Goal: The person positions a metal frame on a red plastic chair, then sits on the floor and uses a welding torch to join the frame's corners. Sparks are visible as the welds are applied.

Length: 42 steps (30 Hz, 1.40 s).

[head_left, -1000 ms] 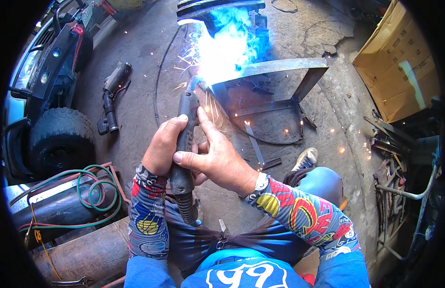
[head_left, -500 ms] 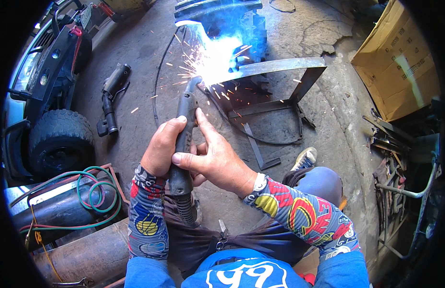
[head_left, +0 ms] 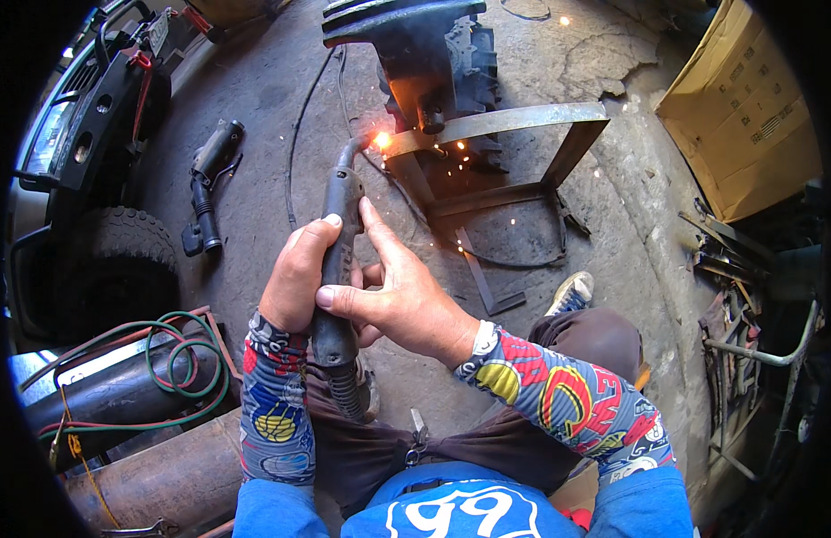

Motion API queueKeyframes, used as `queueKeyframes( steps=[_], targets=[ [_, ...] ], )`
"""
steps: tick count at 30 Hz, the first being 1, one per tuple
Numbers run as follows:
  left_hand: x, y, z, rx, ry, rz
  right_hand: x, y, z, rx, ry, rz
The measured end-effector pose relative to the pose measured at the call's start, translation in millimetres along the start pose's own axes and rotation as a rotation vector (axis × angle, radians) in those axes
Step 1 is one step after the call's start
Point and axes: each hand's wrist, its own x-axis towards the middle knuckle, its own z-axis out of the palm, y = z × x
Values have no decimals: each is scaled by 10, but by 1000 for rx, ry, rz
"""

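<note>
Both hands grip a black welding torch (head_left: 342,224), its curved neck pointing up and away from me. My left hand (head_left: 297,273) is wrapped round the handle from the left. From the right, my right hand (head_left: 399,291) holds it with the thumb across the handle and the index finger stretched along its side. The nozzle is close to a small orange glow at the left end of a rectangular flat-bar metal frame (head_left: 523,123). A dark bench vise (head_left: 415,67) stands at that end and appears to hold the frame. A few sparks fall below it.
Gas cylinders (head_left: 155,462) with coiled red and green hoses (head_left: 187,359) lie at lower left, below a vehicle's tire (head_left: 120,251). An L-shaped metal piece (head_left: 478,273) and a black tool-like part (head_left: 211,184) are on the floor. A cardboard box (head_left: 747,117) and scrap metal (head_left: 729,305) stand right.
The bright blue-white arc and dense spark spray have gone, leaving a small orange glow and a few sparks. The vise and frame end now show clearly. My hands have barely moved.
</note>
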Motion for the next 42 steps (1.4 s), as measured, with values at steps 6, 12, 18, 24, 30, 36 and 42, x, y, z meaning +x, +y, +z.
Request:
queueKeyframes(
  steps=[6, 12, 18, 24, 30, 36, 42],
  targets=[
    [12, 10, 3, 16, -21, -9, -37, -66, -3, 67, 18, 119],
    [25, -5, 15, 27, 9, -3, -34, -37, -4, 64, 31, 85],
    [24, -17, 14, 27, 23, -8, 3, 57, -24, 0, 4, 24],
    [26, -8, 3, 52, 5, -4, 6, 50, -6, 14, 33, 32],
    [27, -13, -7, 57, -2, 1, -21, 13, -8, 53, 32, 66],
    [34, -25, -3, 45, 1, -6, -3, 52, -12, 65, -7, 51],
    [17, -27, -6, 23, 4, -10, 2, 74, -7, 41, -10, 19]
  ],
)
